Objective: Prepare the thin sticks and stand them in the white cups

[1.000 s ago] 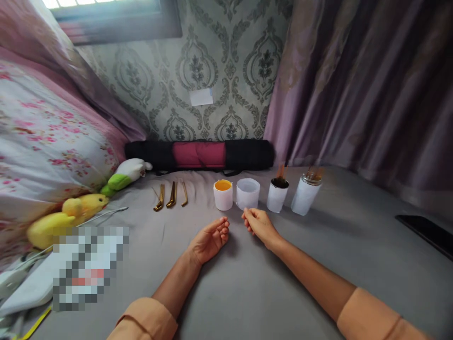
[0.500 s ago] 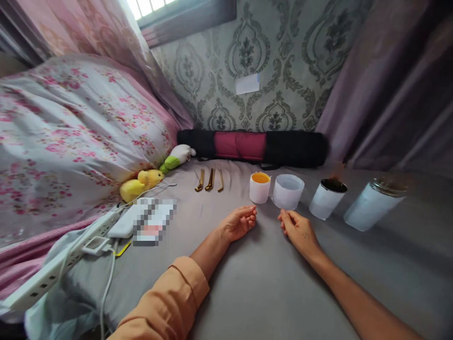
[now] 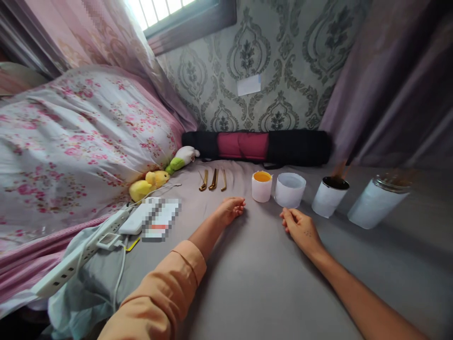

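My left hand point(image 3: 231, 209) rests on the grey sheet point(image 3: 262, 274), fingers curled in, with nothing visible in it. Ahead of it lie thin gold-coloured metal rods with bent ends, like drinking straws, in three small groups: left point(image 3: 203, 182), middle point(image 3: 213, 180) and right point(image 3: 223, 180). My right hand point(image 3: 300, 229) is also curled closed, just in front of a wide white-wrapped container point(image 3: 290, 191); no object shows in its fingers. To that container's left stands a smaller white cup point(image 3: 262, 190), orange-yellow inside. Both hands are apart from the containers.
Two white-wrapped cans, one dark inside point(image 3: 329, 200) and one larger with a metal rim point(image 3: 377, 203), stand at right. A black and maroon roll point(image 3: 244, 145) lies along the wall. On the left are plush toys point(image 3: 148, 185), a power strip point(image 3: 81, 252) and cables.
My left hand has moved left, away from the cups. My right hand stays about where it was. The view has shifted slightly.
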Tool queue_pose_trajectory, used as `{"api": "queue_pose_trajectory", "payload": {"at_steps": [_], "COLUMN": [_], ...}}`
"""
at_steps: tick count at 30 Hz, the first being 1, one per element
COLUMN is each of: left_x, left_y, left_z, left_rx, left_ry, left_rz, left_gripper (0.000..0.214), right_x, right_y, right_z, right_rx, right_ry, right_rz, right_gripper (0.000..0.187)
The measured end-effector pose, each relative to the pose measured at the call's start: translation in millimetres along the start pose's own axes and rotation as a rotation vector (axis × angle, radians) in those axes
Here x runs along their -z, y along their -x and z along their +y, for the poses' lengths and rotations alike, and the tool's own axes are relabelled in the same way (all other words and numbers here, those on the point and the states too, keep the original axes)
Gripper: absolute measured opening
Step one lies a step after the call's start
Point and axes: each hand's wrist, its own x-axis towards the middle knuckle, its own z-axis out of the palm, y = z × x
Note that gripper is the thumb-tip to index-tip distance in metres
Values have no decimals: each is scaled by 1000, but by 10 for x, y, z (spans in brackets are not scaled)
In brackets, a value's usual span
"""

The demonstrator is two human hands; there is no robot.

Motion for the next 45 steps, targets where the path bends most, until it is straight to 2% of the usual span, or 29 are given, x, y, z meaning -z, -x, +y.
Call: {"api": "queue_pose_trajectory", "payload": {"at_steps": [6,11,15,22,32,45], "left_x": [118,202,279,371,336,318], "left_y": [-149,-267,-322,-403,-520,-612], "left_z": [76,162,257,384,449,475], "left_rx": [-110,-210,-267,-343,-324,-286], "left_ry": [-240,-494,-717,-1066,-1337,-1469], "left_rz": [120,282,393,518,583,606], "left_gripper": [6,4,10,17,23,27], "right_x": [10,9,-1,-12,-17,-18], "right_y": [17,6,-14,-30,-24,-35], "right_z": [-25,-1,44,76,69,97], "right_rx": [1,18,50,62,46,45], "right_ry": [15,54,64,76,79,60], "right_rz": [1,18,29,41,42,29], "right_gripper": [38,38,41,43,43,42]}}
